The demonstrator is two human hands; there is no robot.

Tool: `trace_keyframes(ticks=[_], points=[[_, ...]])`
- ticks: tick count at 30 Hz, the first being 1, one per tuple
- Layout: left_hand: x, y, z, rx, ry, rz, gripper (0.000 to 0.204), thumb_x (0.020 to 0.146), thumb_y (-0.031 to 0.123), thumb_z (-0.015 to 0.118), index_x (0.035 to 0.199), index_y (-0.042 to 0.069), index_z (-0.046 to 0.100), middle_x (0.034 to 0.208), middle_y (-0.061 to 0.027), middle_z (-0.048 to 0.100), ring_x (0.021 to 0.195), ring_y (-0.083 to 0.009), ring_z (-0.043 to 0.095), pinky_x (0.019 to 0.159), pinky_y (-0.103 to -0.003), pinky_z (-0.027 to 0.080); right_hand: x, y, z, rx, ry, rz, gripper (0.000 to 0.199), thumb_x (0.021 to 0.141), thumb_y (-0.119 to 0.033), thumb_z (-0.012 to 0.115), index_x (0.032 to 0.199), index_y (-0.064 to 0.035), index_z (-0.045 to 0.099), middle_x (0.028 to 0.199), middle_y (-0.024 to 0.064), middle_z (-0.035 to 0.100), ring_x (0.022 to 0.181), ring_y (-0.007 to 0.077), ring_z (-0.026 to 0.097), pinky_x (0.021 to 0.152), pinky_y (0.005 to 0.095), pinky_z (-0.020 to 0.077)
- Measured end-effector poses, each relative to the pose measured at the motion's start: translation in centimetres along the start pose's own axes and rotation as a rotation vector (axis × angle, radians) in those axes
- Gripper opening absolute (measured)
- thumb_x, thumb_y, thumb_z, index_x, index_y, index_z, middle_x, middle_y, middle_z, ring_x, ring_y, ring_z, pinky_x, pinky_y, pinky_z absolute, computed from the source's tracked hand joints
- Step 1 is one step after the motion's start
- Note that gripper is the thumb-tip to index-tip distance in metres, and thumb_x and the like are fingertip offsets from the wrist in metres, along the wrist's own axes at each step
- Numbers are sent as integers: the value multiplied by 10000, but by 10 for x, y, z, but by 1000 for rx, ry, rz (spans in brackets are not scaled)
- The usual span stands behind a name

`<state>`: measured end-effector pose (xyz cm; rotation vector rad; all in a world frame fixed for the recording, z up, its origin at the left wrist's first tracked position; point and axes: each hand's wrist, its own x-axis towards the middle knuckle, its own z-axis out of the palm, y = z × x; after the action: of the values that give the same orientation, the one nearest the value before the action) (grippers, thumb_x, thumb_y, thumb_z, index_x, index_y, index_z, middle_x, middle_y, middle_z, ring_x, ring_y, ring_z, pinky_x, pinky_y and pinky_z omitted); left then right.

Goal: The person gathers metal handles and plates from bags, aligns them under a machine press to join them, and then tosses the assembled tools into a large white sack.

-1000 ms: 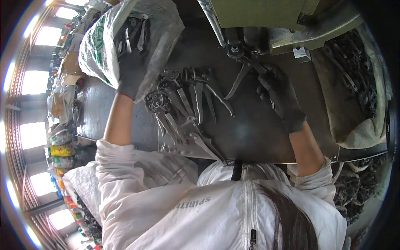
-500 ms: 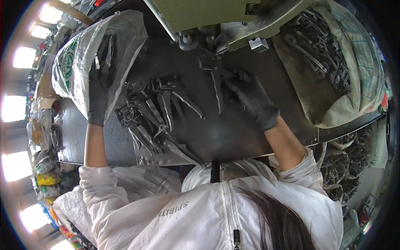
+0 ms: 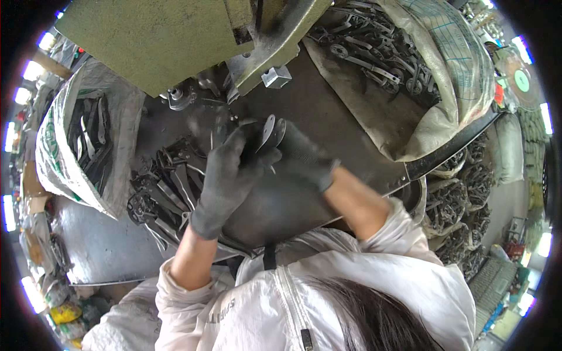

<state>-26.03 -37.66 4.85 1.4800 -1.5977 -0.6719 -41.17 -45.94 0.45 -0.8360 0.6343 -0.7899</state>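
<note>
Both my hands wear dark gloves and meet just in front of the press. My left hand (image 3: 225, 178) is closed around a flat grey metal piece (image 3: 268, 130), whose rounded end with small holes sticks up between the hands. Close beside it, my right hand (image 3: 304, 153), smeared by motion, is closed at a second rounded metal end; its fingers are partly hidden. Whether the two ends belong to one part, I cannot tell. Left of my left hand lies a pile of dark plier-like metal tools (image 3: 167, 190) with curved handles, partly covered by my forearm.
The green press (image 3: 146, 41) overhangs the far side of the dark metal table (image 3: 105, 245). A white sack (image 3: 55, 146) of metal handles stands open at left. At right, another open sack (image 3: 363, 126) holds many metal levers. More filled sacks (image 3: 456, 205) sit below the right edge.
My left hand has come out of the left sack and moved right to meet my right hand. My right hand has left the tool under the press. The whole view has shifted.
</note>
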Motion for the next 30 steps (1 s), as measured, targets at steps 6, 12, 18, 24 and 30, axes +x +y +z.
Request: trace_keyframes(ticks=[6, 12, 18, 24, 30], points=[[-3, -71, -7, 576, -68, -84, 219, 988, 147, 645, 1152, 2, 659, 945, -244, 688, 860, -392, 682, 763, -449, 534, 48, -145, -210, -1922, 485, -327, 615, 1042, -515, 544, 1353, 7, 636, 1337, 301, 650, 1157, 439, 677, 1020, 476, 516], [-13, -111, -40, 408, 99, -225, 309, 1061, 266, 606, 1204, -4, 651, 942, -150, 673, 818, -207, 657, 758, -375, 543, 7, -104, -193, -1687, 751, -335, 736, 1015, -611, 553, 1446, -15, 583, 1404, 326, 602, 1329, 458, 576, 1119, 473, 449], [-4, -52, -33, -569, 149, -695, 588, 1025, 484, 657, 1329, -18, 629, 982, -10, 684, 854, -115, 626, 734, -309, 524, -27, -141, -171, -1803, 984, -160, 624, 1018, -606, 547, 1380, -102, 616, 1245, 257, 704, 1156, 465, 662, 961, 535, 517], [-1, -50, -33, -441, 101, -693, 446, 1065, 401, 563, 1266, 15, 658, 1017, -44, 687, 821, -110, 635, 759, -283, 526, -26, -153, -121, -2011, 824, -520, 339, 1012, -346, 637, 1276, -136, 608, 1104, 285, 675, 984, 453, 699, 819, 519, 581], [1, -38, -42, -412, 63, -615, 415, 1071, 360, 558, 1271, 9, 654, 1031, -58, 700, 850, -125, 652, 758, -287, 522, 6, -147, -136, -1918, 377, -917, 409, 992, -182, 610, 1393, -123, 553, 1111, 284, 664, 921, 415, 710, 813, 511, 596]])
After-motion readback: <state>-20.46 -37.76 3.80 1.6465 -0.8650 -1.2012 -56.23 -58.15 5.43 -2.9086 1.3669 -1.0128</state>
